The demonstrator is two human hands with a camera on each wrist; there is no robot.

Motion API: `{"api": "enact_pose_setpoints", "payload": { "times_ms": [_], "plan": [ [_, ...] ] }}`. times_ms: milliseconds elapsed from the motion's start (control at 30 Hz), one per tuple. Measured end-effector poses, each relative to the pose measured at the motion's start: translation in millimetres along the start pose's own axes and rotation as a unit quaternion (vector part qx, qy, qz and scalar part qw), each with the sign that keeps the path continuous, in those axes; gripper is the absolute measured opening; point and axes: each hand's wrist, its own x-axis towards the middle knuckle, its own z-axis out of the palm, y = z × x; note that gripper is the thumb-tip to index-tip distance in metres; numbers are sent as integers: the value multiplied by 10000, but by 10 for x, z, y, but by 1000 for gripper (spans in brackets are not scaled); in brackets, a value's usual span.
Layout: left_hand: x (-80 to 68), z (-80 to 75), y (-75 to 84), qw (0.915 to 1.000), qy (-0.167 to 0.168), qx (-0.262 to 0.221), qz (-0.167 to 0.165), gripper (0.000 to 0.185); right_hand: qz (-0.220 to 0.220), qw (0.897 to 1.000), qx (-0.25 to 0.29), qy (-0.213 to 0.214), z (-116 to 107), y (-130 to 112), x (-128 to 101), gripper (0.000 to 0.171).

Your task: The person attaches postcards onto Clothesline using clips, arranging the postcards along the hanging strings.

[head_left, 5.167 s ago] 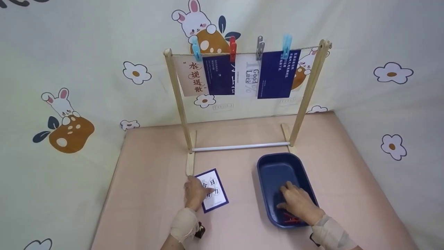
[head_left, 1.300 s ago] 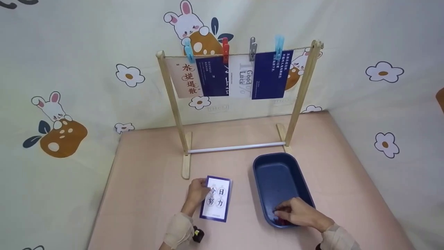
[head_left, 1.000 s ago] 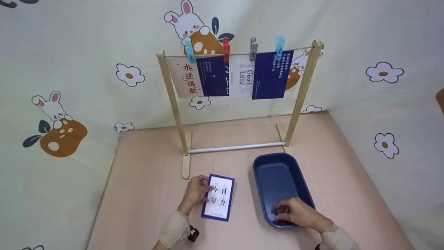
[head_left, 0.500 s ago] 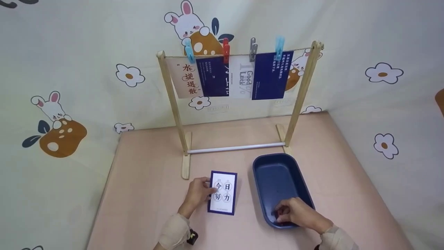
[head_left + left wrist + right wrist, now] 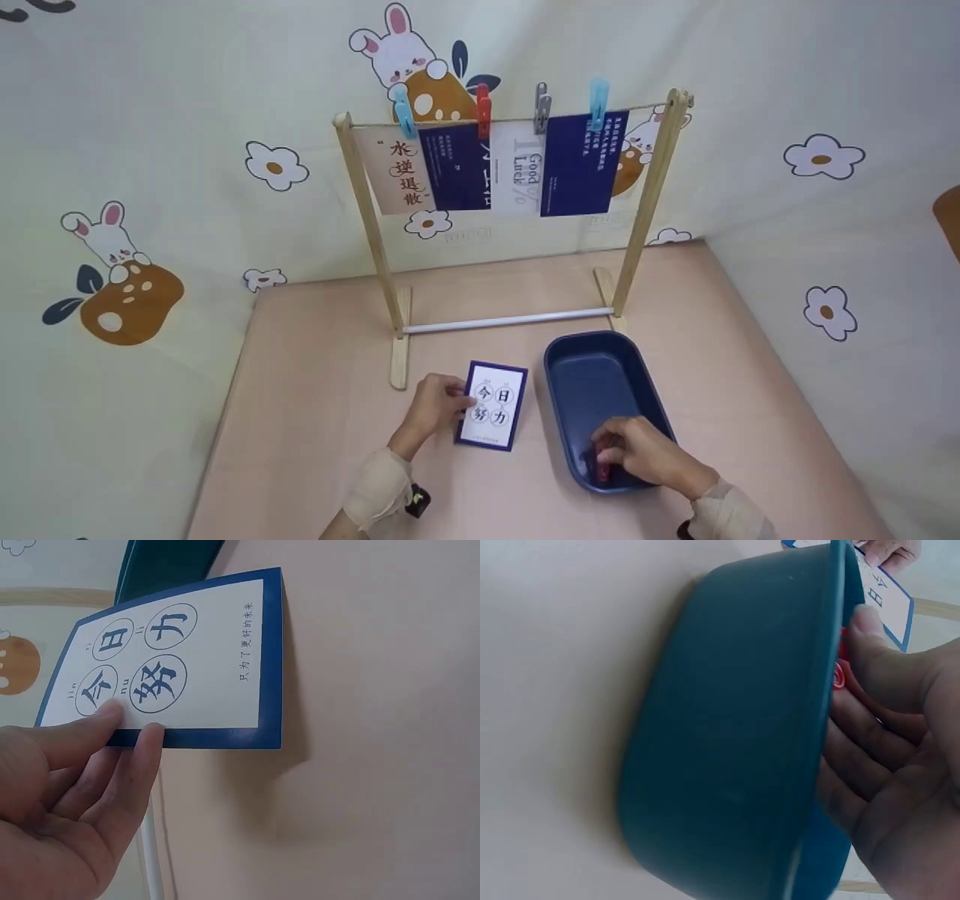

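Note:
My left hand (image 5: 435, 405) pinches a white card with a dark blue border (image 5: 491, 431) by its left edge, thumb over the printed face. In the left wrist view the card (image 5: 217, 675) is tilted up off the table, casting a shadow below. Inside the dark blue plastic tub (image 5: 600, 375), at its near end, my right hand (image 5: 649, 454) holds a red clothespin (image 5: 603, 463) between thumb and fingers. The right wrist view shows the tub's wall (image 5: 727, 705) covering most of the clothespin; just a red bit of it (image 5: 838, 675) shows beside the thumb.
Behind stands a wooden rack (image 5: 645, 217) with a string across its top. Several cards hang there side by side, held by light blue (image 5: 404, 114), red (image 5: 484, 111) and grey clothespins (image 5: 541, 109). A white rod (image 5: 510, 321) joins the rack's feet on the pink tabletop (image 5: 315, 390).
The left hand has raised the card off the tabletop, straightened it and carried it right toward the tub. The right hand, earlier spread above the red clothespin, now grips it and stands it up.

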Motion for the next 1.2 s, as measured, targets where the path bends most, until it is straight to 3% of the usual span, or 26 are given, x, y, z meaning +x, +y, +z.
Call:
{"api": "enact_pose_setpoints", "payload": {
  "times_ms": [200,433,700,1000,1200],
  "plan": [
    [90,54,231,9997,-59,51,243,11,-219,9993,-268,155,-124,-102,60,13],
    [176,127,503,9954,-69,310,899,10,-604,9935,-793,556,-314,-286,143,15],
    [257,200,837,9933,46,349,1105,9,-740,9870,-960,1052,-571,-480,217,21],
    [383,227,1266,9846,221,918,1474,9,-1448,9558,-1295,2206,-849,-600,344,22],
    [489,180,1530,9824,255,848,1646,10,-1701,9340,-1284,2866,-1074,-707,468,19]
  ]
}}
